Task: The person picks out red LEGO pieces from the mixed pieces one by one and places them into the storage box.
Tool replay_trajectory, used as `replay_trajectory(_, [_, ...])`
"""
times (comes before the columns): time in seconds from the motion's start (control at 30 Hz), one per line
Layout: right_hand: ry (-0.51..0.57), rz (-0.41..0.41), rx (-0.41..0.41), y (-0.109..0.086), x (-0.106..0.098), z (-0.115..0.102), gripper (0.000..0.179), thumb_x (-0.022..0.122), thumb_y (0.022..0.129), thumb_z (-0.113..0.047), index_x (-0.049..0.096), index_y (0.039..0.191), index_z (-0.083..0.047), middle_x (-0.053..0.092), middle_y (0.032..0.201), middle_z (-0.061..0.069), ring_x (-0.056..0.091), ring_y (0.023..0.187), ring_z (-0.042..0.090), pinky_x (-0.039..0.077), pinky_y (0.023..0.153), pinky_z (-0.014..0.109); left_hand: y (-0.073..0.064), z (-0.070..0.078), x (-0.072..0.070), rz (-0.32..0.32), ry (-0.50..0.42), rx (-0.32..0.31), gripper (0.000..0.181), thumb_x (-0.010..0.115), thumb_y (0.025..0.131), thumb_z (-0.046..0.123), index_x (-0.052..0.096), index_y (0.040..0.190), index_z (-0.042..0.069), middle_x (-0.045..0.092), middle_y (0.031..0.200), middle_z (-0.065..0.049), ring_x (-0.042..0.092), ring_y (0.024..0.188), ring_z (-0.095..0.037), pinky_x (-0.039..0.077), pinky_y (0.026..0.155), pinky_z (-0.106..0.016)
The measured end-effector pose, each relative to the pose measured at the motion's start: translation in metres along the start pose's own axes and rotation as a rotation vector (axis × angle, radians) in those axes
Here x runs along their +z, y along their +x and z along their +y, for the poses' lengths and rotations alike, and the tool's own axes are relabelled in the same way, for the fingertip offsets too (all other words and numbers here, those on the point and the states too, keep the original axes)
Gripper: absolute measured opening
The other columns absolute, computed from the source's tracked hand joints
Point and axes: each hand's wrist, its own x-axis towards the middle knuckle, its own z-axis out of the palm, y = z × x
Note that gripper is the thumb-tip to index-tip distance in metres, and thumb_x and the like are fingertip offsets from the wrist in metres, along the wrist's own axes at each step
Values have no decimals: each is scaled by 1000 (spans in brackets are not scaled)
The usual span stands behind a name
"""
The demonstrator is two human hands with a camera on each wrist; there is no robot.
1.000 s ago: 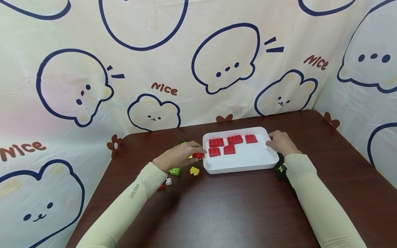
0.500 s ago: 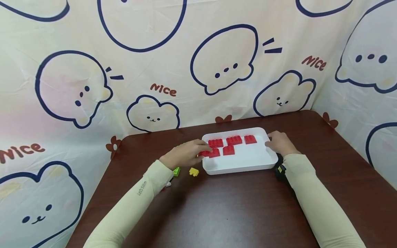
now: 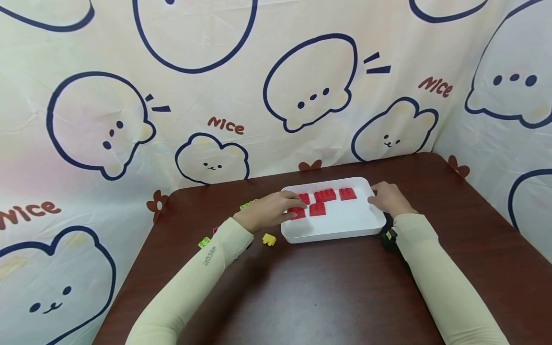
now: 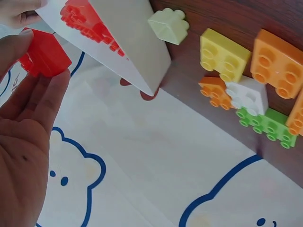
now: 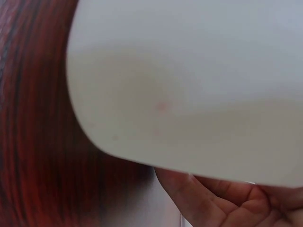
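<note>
My left hand is over the left end of a white tray. In the left wrist view, its thumb and fingers pinch a red toy brick; in the head view that brick is largely covered by the hand. Several other red bricks lie in the tray toward its back and left, studs up. At the tray's right end my right hand holds the rim. From the right wrist, the thumb and part of the palm show against the tray's edge, with other fingers hidden.
Left of the tray, a yellow brick and a green brick lie on the brown table. Orange, white and pale green bricks show in the left wrist view. A patterned cloth hangs behind.
The left hand has carried the red brick rightward from beside the tray to over its left end. The right hand has stayed at the tray's right rim.
</note>
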Motion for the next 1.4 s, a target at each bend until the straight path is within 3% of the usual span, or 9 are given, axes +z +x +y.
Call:
replay_trajectory(0.23, [-3, -1, -7, 0, 1, 1, 52, 59, 100, -15, 47, 141, 15, 46, 140, 38, 51, 120, 48, 44, 102, 63, 10, 2, 4, -11, -42, 19, 46, 78, 90, 14, 68, 134, 17, 61, 137, -4, 55, 127, -23, 52, 96, -26])
replay_trajectory(0.53, [-13, -2, -2, -1, 1, 1, 52, 59, 100, -15, 47, 141, 15, 47, 140, 38, 51, 121, 49, 44, 102, 63, 25, 10, 7, -24, -5, 38, 46, 78, 91, 17, 67, 135, 17, 63, 134, -4, 56, 126, -22, 54, 94, -27])
replay_trajectory(0.87, [-2, -1, 3, -2, -1, 0, 52, 60, 100, -15, 48, 140, 15, 48, 139, 38, 52, 119, 48, 45, 101, 63, 50, 22, 6, -26, 10, 69, 44, 77, 91, 14, 67, 135, 15, 63, 135, -4, 55, 128, -21, 48, 104, -29])
replay_trajectory(1.03, [-2, 9, -7, -2, -2, -1, 51, 60, 100, -15, 48, 140, 15, 48, 138, 38, 53, 118, 47, 45, 101, 62, 58, 24, 5, -20, 5, 87, 44, 78, 91, 15, 68, 133, 14, 64, 133, -4, 56, 126, -20, 49, 102, -27])
replay_trajectory(1.4, [-1, -3, 3, 1, -1, 0, 52, 61, 100, -16, 48, 141, 14, 48, 139, 37, 53, 118, 47, 46, 100, 62, 70, 30, 0, -36, 10, 66, 48, 78, 91, 18, 65, 137, 17, 63, 135, -5, 58, 125, -21, 52, 99, -28])
